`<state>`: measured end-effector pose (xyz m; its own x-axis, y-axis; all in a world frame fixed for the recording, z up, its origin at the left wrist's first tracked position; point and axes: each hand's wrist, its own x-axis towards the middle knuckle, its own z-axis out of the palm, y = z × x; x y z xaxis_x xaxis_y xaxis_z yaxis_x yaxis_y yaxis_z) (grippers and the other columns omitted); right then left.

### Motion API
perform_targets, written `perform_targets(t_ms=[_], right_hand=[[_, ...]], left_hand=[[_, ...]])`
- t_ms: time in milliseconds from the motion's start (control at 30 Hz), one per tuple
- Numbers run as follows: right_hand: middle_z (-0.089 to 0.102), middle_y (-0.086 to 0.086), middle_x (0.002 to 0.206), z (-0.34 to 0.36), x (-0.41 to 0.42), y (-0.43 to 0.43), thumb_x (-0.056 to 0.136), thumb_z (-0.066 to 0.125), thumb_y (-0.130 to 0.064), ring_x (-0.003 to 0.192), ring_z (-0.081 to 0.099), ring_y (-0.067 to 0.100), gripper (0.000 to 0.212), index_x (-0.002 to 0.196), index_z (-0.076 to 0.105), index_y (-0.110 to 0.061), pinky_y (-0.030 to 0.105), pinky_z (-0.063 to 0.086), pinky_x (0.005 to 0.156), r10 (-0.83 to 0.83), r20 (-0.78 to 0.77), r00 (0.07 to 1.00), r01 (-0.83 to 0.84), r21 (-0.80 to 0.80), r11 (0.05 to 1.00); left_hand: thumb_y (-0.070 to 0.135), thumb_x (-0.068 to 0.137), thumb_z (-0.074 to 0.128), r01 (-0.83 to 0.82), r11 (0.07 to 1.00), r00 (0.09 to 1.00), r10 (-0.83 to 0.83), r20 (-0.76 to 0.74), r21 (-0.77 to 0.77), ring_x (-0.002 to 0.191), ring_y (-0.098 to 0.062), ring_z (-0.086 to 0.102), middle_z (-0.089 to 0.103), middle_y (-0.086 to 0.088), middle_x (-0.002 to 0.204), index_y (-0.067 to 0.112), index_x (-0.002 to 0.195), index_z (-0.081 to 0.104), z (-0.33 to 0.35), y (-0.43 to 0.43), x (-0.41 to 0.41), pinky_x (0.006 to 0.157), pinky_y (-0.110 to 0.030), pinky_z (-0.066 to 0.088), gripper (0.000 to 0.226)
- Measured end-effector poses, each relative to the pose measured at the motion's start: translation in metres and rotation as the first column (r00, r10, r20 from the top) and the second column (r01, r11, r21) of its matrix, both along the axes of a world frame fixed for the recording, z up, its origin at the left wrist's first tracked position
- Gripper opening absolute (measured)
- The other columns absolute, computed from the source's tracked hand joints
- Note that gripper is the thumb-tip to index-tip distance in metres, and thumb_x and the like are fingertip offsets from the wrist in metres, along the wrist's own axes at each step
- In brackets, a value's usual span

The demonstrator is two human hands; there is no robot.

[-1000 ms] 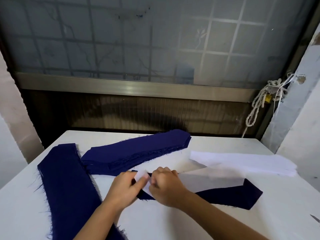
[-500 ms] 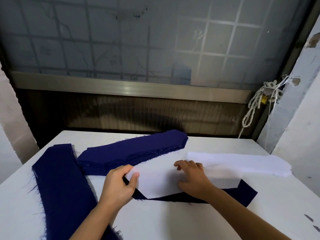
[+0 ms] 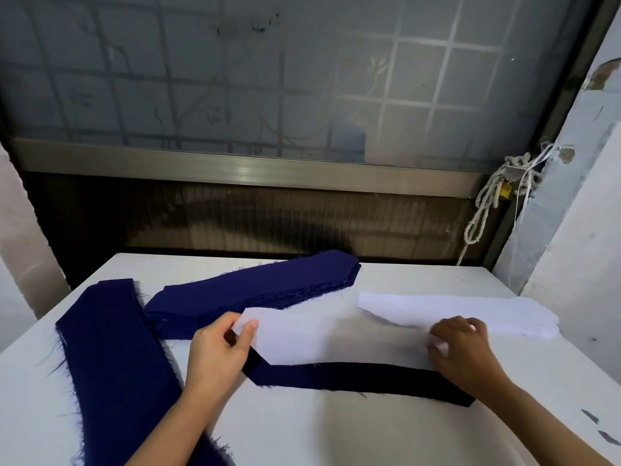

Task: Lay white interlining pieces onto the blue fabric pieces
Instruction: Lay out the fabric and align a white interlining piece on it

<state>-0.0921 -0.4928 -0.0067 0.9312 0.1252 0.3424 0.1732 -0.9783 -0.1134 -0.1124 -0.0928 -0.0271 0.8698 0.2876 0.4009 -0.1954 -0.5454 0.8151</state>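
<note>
A white table (image 3: 336,432), viewed from its near edge. Four fabric items lie directly on it: a long blue strip (image 3: 111,364) down the left side; a stack of blue pieces (image 3: 255,290) at the back centre, its left end just beside the strip; a single blue piece (image 3: 353,378) in front, its far part covered by a white interlining piece (image 3: 336,338); and a stack of white interlining (image 3: 463,312) at the right. Small dark marks (image 3: 591,415) spot the near right corner.
</note>
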Motion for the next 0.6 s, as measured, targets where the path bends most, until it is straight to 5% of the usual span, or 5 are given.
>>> perform_targets(t_ms=[100, 233, 367, 467, 600], right_hand=[[0.058, -0.008, 0.061, 0.000, -0.020, -0.010, 0.074, 0.075, -0.002, 0.066, 0.056, 0.027, 0.022, 0.062, 0.060, -0.014, 0.042, 0.042, 0.077, -0.160, 0.123, 0.979, 0.117, 0.299, 0.947], [0.060, 0.003, 0.063, -0.003, -0.034, -0.010, 0.085, 0.069, -0.016, 0.065, 0.054, 0.027, 0.024, 0.063, 0.059, -0.016, 0.038, 0.042, 0.064, -0.352, 0.086, 0.932, 0.200, 0.688, 0.698], [0.053, 0.004, 0.058, -0.010, -0.044, -0.002, 0.088, 0.067, -0.029, 0.060, 0.048, 0.023, 0.035, 0.061, 0.050, -0.015, 0.033, 0.038, 0.058, -0.470, 0.105, 0.876, 0.193, 0.818, 0.543], [0.057, 0.006, 0.059, -0.015, -0.043, -0.004, 0.089, 0.064, -0.032, 0.062, 0.053, 0.028, 0.037, 0.062, 0.050, -0.012, 0.033, 0.040, 0.059, -0.488, 0.093, 0.868, 0.226, 0.801, 0.554], [0.050, 0.004, 0.052, -0.018, -0.036, -0.004, 0.088, 0.062, -0.029, 0.052, 0.048, 0.024, 0.039, 0.059, 0.043, -0.011, 0.031, 0.036, 0.051, -0.461, 0.002, 0.888, 0.389, 0.533, 0.752]], left_hand=[[0.042, 0.091, 0.065, -0.011, 0.996, 1.000, 0.011, -0.002, -0.085, 0.061, -0.026, 0.057, 0.060, -0.009, 0.065, 0.018, 0.073, 0.060, 0.001, 0.001, 0.001, 0.059, -0.042, 0.049, 0.031], [0.040, 0.090, 0.067, -0.029, 0.985, 0.999, 0.032, 0.014, -0.169, 0.067, -0.029, 0.061, 0.063, -0.010, 0.067, 0.014, 0.072, 0.059, 0.004, 0.001, 0.001, 0.064, -0.040, 0.049, 0.033], [0.038, 0.093, 0.062, -0.045, 0.982, 0.999, 0.048, 0.014, -0.183, 0.061, -0.034, 0.054, 0.057, -0.015, 0.064, 0.009, 0.071, 0.056, 0.004, 0.002, -0.001, 0.059, -0.044, 0.048, 0.037], [0.038, 0.093, 0.061, -0.076, 0.991, 0.997, 0.074, -0.022, -0.108, 0.050, -0.011, 0.041, 0.047, -0.003, 0.054, 0.014, 0.063, 0.048, 0.000, 0.004, 0.000, 0.051, -0.032, 0.037, 0.040], [0.037, 0.093, 0.060, -0.065, 0.978, 0.977, 0.103, -0.188, 0.196, 0.050, -0.015, 0.048, 0.050, 0.005, 0.050, 0.013, 0.061, 0.047, -0.006, 0.004, 0.003, 0.050, -0.030, 0.036, 0.043]])
